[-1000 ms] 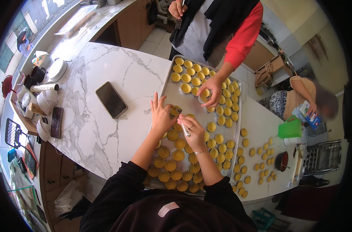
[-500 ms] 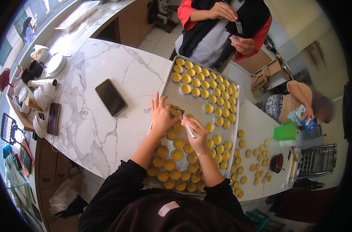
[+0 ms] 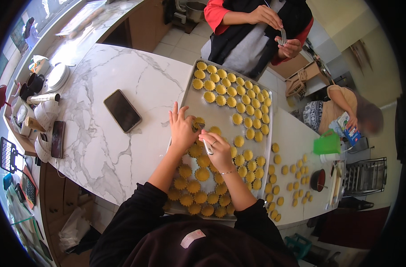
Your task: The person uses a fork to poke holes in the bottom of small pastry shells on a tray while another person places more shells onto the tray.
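My left hand [image 3: 181,133] pinches a yellow tart shell [image 3: 198,121] between thumb and fingers, with its other fingers spread upward. A fork [image 3: 208,147] with a pale handle is gripped in my right hand [image 3: 218,155]; its metal end meets the shell, and the tines are partly hidden. Both hands are over a large metal tray [image 3: 220,116]. Several yellow tart shells in fluted moulds [image 3: 203,174] crowd its near left part, beneath my wrists. More shells [image 3: 232,91] stand in rows along its far and right sides.
A black phone [image 3: 122,111] lies on the marble table [image 3: 96,147] left of the tray. More tart shells [image 3: 296,175] are on the table to the right, near a dark red bowl [image 3: 318,180] and a green container [image 3: 326,143]. Across the table, a person in red sleeves holds a fork [image 3: 283,34].
My right hand has shifted slightly, with the fork still against the shell in my left hand. Across the table, the other person's fork has come down to the small mould in their hand.
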A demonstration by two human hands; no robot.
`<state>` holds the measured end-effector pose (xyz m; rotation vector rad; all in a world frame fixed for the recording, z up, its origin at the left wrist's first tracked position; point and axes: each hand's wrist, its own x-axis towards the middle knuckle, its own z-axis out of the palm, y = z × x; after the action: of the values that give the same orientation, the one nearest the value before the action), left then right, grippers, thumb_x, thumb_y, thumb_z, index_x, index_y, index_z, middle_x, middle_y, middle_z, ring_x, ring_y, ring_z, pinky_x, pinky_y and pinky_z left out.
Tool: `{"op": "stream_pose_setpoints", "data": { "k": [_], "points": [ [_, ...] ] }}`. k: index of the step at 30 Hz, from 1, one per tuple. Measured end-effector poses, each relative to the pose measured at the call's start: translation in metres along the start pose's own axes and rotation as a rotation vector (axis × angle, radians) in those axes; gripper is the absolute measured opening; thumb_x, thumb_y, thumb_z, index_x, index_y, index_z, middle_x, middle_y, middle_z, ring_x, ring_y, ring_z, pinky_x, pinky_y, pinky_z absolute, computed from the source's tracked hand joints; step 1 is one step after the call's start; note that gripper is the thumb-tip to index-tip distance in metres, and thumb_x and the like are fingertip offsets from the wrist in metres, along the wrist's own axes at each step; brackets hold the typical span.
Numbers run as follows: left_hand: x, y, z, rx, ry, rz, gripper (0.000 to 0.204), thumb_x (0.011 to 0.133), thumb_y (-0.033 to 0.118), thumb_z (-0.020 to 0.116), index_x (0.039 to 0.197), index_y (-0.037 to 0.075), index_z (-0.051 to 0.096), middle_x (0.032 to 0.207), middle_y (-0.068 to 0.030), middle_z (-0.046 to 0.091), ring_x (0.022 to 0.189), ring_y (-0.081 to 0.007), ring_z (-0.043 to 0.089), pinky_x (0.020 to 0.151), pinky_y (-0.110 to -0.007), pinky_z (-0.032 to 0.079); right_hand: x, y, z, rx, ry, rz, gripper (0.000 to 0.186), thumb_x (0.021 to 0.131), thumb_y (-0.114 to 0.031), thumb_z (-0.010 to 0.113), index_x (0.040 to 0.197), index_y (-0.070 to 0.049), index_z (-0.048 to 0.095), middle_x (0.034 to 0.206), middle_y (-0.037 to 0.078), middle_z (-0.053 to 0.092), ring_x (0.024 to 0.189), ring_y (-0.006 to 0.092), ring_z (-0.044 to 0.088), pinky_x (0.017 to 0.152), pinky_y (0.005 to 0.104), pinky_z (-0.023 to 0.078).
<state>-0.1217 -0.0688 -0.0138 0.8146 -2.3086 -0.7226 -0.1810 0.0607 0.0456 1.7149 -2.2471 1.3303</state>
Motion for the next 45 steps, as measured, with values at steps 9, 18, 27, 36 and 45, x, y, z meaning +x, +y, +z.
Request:
{"op": "stream_pose_setpoints", "data": {
  "k": [9, 18, 27, 36, 45],
  "points": [
    [0.000, 0.004, -0.005, -0.011, -0.046, -0.003, 0.040, 0.060, 0.025, 0.078, 0.094, 0.007, 0.066, 0.130, -0.0134, 0.044, 0.137, -0.0400, 0.019, 0.110, -0.058, 0.017, -0.002, 0.004, -0.012, 0.095, 0.213, 0.017, 0.024, 0.076, 0.006, 0.065, 0.097, -0.005, 0.065, 0.095, 0.012, 0.067, 0.087, 0.0233, 0.067, 0.073, 0.0285, 0.057],
    [0.001, 0.002, -0.004, 0.005, -0.033, -0.003, 0.040, 0.060, 0.024, 0.079, 0.093, 0.007, 0.066, 0.129, -0.0126, 0.044, 0.137, -0.0400, 0.020, 0.109, -0.059, 0.017, -0.006, 0.004, -0.009, 0.060, 0.141, 0.009, 0.024, 0.075, 0.006, 0.067, 0.096, -0.007, 0.066, 0.095, 0.011, 0.067, 0.086, 0.0227, 0.067, 0.072, 0.0282, 0.056],
    [-0.001, 0.001, -0.003, -0.015, -0.036, -0.008, 0.037, 0.060, 0.020, 0.077, 0.093, 0.007, 0.066, 0.129, -0.0133, 0.044, 0.137, -0.0397, 0.020, 0.109, -0.059, 0.016, -0.005, -0.004, -0.001, 0.024, 0.000, 0.002, 0.028, 0.074, 0.008, 0.062, 0.098, -0.005, 0.065, 0.097, 0.011, 0.066, 0.093, 0.0251, 0.066, 0.077, 0.0333, 0.056],
    [-0.001, 0.003, -0.004, 0.001, -0.070, -0.019, 0.038, 0.061, 0.024, 0.078, 0.093, 0.007, 0.066, 0.130, -0.0126, 0.044, 0.137, -0.0386, 0.019, 0.110, -0.058, 0.016, 0.003, 0.000, -0.022, 0.077, 0.174, -0.055, 0.025, 0.077, 0.009, 0.063, 0.099, -0.003, 0.065, 0.100, 0.011, 0.067, 0.091, 0.0221, 0.066, 0.075, 0.0285, 0.056],
    [0.000, -0.004, -0.002, 0.043, -0.079, 0.003, 0.041, 0.063, 0.028, 0.076, 0.098, 0.008, 0.066, 0.131, -0.0124, 0.043, 0.137, -0.0383, 0.019, 0.110, -0.058, 0.016, -0.014, -0.058, -0.161, -0.005, 0.738, -0.031, 0.018, 0.082, 0.011, 0.061, 0.099, 0.005, 0.061, 0.097, 0.017, 0.063, 0.092, 0.0274, 0.066, 0.079, 0.0331, 0.058]
  ]
}}
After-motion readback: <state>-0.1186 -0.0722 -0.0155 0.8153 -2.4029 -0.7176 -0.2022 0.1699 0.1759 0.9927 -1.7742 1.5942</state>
